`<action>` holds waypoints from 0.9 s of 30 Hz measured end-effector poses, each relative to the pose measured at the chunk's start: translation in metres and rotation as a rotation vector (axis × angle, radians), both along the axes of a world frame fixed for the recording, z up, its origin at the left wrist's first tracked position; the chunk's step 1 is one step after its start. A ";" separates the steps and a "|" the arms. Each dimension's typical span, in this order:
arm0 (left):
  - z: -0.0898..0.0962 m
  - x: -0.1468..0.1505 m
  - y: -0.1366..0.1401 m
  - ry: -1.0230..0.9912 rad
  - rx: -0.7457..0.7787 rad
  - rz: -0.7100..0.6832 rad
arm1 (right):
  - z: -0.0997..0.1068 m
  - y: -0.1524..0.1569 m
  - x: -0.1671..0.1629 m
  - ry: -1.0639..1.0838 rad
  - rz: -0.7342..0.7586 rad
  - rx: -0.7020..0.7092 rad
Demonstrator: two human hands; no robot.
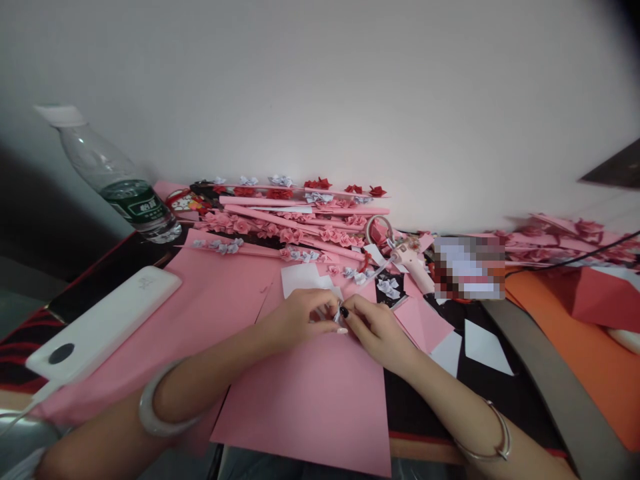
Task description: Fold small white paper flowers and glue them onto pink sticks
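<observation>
Between my fingertips is a small piece of white paper (338,312), folded and mostly covered by the fingers. My left hand (305,313) pinches it from the left, thumb below and index finger curled above. From the right, my right hand (373,327) closes thumb and fingers on the same piece. Both hands are just above a large pink paper sheet (310,400) that reaches the table's front edge. Behind the left hand lies white paper (300,277). A white folded paper flower (389,287) sits beyond the right hand.
Many pink, red and white paper flowers (280,230) lie along the wall. A water bottle (125,187) and a white power bank (105,327) are at left. A pink glue gun (413,263), white paper pieces (485,347) and orange paper (575,353) are at right.
</observation>
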State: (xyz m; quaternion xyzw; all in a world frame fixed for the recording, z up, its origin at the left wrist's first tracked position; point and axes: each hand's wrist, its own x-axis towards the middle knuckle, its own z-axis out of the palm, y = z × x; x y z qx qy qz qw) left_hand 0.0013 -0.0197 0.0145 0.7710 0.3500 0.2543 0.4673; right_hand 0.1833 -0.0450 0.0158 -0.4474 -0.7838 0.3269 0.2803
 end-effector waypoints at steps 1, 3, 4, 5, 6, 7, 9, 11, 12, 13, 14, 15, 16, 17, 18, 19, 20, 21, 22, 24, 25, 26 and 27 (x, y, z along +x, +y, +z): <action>-0.001 0.000 0.000 -0.015 -0.001 -0.005 | 0.001 0.000 0.000 0.001 0.009 -0.010; -0.002 0.000 0.000 -0.031 0.019 -0.006 | 0.002 -0.001 0.000 0.002 0.036 -0.040; -0.002 0.000 0.001 -0.034 0.038 -0.005 | 0.003 -0.001 0.000 0.003 0.051 -0.057; -0.003 0.000 0.001 -0.037 0.061 -0.003 | 0.003 -0.001 0.000 0.004 0.068 -0.071; -0.003 0.000 0.001 -0.040 0.085 -0.003 | 0.004 -0.001 0.000 0.005 0.084 -0.081; -0.003 0.000 0.002 -0.042 0.109 -0.005 | 0.004 -0.001 0.000 0.005 0.096 -0.086; -0.002 -0.001 0.002 -0.047 0.145 -0.012 | 0.004 -0.001 0.000 0.004 0.110 -0.089; -0.002 -0.001 0.002 -0.040 0.160 -0.015 | 0.003 -0.001 0.000 0.001 0.113 -0.093; -0.002 -0.001 0.002 -0.034 0.163 -0.011 | 0.002 -0.001 0.000 0.000 0.113 -0.094; -0.002 -0.001 0.002 -0.028 0.163 -0.006 | 0.002 -0.001 0.000 0.000 0.112 -0.093; -0.002 -0.001 0.002 -0.022 0.162 -0.001 | 0.001 -0.001 0.000 -0.001 0.111 -0.091; -0.003 -0.002 0.002 -0.019 0.162 0.004 | 0.001 -0.001 0.000 -0.003 0.112 -0.090; -0.003 -0.002 0.001 -0.020 0.161 0.008 | 0.000 -0.001 0.000 -0.006 0.113 -0.089; -0.004 -0.002 0.001 -0.023 0.161 0.010 | 0.000 -0.001 0.000 -0.008 0.116 -0.088; -0.004 -0.002 0.001 -0.026 0.161 0.010 | 0.000 0.000 0.000 -0.009 0.120 -0.089; -0.004 -0.002 0.001 -0.027 0.164 0.009 | 0.000 0.000 0.000 -0.009 0.123 -0.089; -0.005 -0.002 0.002 -0.026 0.169 0.007 | -0.001 0.000 0.000 -0.006 0.126 -0.088; -0.005 -0.002 0.002 -0.024 0.175 0.004 | -0.001 0.000 0.000 -0.002 0.128 -0.087; -0.005 -0.002 0.002 -0.022 0.182 0.002 | -0.001 0.000 0.000 0.001 0.130 -0.088; -0.005 -0.002 0.003 -0.022 0.192 -0.003 | -0.001 0.000 0.001 0.000 0.127 -0.091; -0.005 -0.002 0.003 -0.025 0.194 -0.004 | -0.002 0.000 0.001 -0.003 0.122 -0.094; -0.004 -0.002 0.003 -0.029 0.199 -0.008 | -0.002 0.000 0.000 -0.007 0.118 -0.100; -0.004 -0.002 0.003 -0.032 0.206 -0.012 | -0.002 0.001 0.000 -0.010 0.114 -0.107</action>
